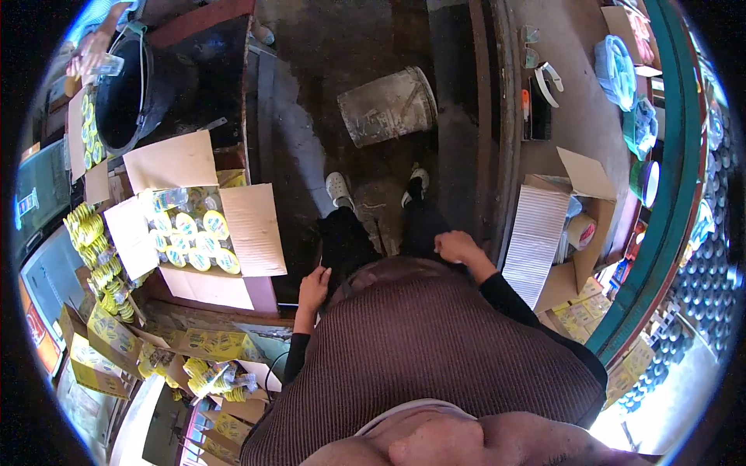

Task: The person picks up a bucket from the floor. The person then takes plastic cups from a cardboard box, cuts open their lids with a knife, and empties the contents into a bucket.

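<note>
Two hands empty: left hand (314, 288) grip loosely spread, right hand (456, 247) curled; one open carton (252, 233) near left.

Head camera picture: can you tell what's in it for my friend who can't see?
Looking straight down, a person stands with the left hand and right hand empty by their thighs. An open cardboard box of yellow-lidded containers sits to their left, a tipped bucket ahead.

A matt brown corrugated cardboard box (252, 229) holds glossy yellow-lidded plastic containers (194, 237). The grey plastic bucket (388, 105) looks rough and cement-crusted on the worn, stained concrete floor (350, 46). A ribbed brown knit sweater (435, 349) looks soft and matt.
</note>
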Demonstrator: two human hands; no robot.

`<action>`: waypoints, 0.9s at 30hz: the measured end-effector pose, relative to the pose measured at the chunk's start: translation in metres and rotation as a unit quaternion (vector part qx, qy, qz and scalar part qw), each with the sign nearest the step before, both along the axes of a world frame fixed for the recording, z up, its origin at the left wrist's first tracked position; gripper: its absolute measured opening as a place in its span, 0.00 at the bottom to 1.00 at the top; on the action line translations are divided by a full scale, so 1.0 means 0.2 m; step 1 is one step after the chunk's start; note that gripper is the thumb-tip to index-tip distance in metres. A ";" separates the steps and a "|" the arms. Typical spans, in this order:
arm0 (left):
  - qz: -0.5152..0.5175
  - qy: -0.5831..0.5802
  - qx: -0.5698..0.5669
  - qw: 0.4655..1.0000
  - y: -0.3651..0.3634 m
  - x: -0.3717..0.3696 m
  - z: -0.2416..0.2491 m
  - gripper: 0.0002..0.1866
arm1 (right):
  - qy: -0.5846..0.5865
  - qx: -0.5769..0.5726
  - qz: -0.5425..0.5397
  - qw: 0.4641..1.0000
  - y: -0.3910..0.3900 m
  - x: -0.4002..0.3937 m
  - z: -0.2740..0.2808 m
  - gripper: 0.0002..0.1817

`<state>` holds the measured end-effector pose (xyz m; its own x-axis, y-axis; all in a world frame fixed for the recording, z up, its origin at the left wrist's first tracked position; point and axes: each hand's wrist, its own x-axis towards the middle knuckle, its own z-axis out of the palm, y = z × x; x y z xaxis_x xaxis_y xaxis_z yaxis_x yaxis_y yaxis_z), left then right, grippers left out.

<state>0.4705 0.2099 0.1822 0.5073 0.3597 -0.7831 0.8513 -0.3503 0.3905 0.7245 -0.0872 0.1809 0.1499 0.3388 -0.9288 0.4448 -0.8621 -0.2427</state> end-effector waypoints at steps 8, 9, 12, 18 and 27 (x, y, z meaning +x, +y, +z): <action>-0.278 -0.085 -0.082 0.953 -0.14 0.25 -0.50 0.16 | 0.185 0.059 0.030 0.981 0.16 -0.07 -0.46 0.12; -0.276 -0.068 -0.098 0.954 -0.19 0.26 -0.57 0.16 | 0.181 0.062 0.029 0.981 0.16 -0.09 -0.55 0.12; -0.279 -0.032 -0.122 0.952 -0.28 0.24 -0.76 0.16 | 0.237 0.083 -0.005 0.968 0.14 -0.10 -0.92 0.11; -0.250 -0.011 0.016 0.968 -0.24 0.16 -0.88 0.21 | -0.107 0.136 -0.144 0.974 0.20 0.48 -1.51 0.14; -0.263 0.081 0.069 0.959 -0.30 0.05 -0.97 0.30 | -0.256 -0.023 -0.251 0.933 0.44 1.43 -2.12 0.41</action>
